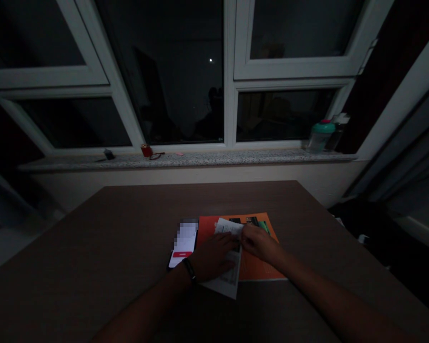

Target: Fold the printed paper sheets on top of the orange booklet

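A printed white sheet of paper (226,286) lies at a slant over an orange and red booklet (257,267) on the table. My left hand (212,257), with a dark band at the wrist, rests flat across the paper with its fingers stretched out. At the paper's right edge, my right hand (259,242) is closed, its fingertips pinching that edge. The palm and thumb side of the right hand are partly hidden. Just left of the booklet lies a phone (184,243) with its screen lit and a red button near the bottom.
The brown wooden table (146,209) reaches toward a speckled windowsill (207,158). On the sill stand a small red jar (146,150), a small dark object (109,154) and a bottle with a teal lid (321,136). Dark windows rise behind, and the room is dim.
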`<action>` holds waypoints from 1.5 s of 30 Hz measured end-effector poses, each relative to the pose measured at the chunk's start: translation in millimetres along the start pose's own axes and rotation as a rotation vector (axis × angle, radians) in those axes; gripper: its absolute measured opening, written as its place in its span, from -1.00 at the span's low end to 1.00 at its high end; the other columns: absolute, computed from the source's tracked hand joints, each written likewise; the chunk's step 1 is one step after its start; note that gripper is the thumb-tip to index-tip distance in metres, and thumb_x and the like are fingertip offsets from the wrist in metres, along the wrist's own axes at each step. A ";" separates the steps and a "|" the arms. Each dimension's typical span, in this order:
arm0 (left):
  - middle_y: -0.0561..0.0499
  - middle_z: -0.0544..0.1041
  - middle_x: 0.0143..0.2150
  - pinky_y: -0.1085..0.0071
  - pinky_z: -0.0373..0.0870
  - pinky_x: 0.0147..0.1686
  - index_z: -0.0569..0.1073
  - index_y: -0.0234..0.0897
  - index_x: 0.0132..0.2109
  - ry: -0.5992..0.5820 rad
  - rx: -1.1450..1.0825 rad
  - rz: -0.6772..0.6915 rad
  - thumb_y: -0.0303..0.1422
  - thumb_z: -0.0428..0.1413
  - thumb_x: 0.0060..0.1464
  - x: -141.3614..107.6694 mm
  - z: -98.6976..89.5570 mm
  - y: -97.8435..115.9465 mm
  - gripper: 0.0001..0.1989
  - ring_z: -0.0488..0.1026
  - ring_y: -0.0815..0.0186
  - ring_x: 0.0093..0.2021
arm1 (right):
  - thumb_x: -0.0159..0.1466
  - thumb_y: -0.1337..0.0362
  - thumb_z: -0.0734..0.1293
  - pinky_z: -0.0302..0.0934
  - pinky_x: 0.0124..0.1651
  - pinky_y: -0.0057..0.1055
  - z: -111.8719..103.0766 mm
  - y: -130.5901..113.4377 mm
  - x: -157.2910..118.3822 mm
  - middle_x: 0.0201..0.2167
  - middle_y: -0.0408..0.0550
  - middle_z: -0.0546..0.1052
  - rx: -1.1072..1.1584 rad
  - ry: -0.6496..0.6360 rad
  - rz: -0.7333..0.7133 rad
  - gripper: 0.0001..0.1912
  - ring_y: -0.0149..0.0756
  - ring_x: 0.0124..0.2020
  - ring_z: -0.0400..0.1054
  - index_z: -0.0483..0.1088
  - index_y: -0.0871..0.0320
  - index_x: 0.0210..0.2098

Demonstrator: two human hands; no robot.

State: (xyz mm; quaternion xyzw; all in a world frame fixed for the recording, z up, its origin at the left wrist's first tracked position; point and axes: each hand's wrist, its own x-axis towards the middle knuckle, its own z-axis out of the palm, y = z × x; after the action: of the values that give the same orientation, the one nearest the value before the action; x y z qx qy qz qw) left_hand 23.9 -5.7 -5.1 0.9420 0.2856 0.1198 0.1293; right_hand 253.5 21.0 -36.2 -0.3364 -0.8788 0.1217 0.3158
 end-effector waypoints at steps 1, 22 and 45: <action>-0.13 0.29 0.27 0.09 0.12 0.25 0.24 -0.20 0.22 0.003 0.004 -0.002 -0.31 0.16 0.16 -0.3 0.6 -0.4 -0.49 0.17 0.06 0.29 | 0.20 0.49 0.22 0.12 -0.31 -0.43 -0.6 0.9 0.5 -0.43 -0.08 0.39 -0.018 0.009 -0.001 -0.82 -0.29 -0.36 0.27 0.20 0.11 -0.45; -0.12 0.33 0.22 0.13 0.12 0.24 0.26 -0.22 0.20 -0.004 0.028 -0.002 -0.31 0.13 0.17 1.1 -2.7 3.7 -0.54 0.18 0.09 0.27 | 0.16 0.47 0.29 0.09 -0.35 -0.47 -0.6 1.4 -8.0 -0.43 -0.15 0.38 0.087 -0.024 0.054 -0.84 -0.35 -0.41 0.27 0.23 0.11 -0.40; -0.07 0.40 0.07 0.20 0.23 0.10 0.34 -0.22 0.03 0.008 0.037 0.003 -0.33 0.18 0.15 4.8 -6.2 5.3 -0.68 0.30 0.13 0.11 | 0.12 0.52 0.27 0.06 -0.30 -0.44 2.8 -8.8 -0.6 -0.40 -0.12 0.37 -0.020 -0.020 0.054 -0.80 -0.31 -0.35 0.25 0.18 0.12 -0.45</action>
State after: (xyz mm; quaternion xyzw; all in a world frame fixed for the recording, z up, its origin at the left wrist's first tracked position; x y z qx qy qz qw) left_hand 28.6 -6.1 3.0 0.9442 0.2869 0.1183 0.1104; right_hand 247.5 14.0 -34.9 -0.3617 -0.8737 0.1247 0.3003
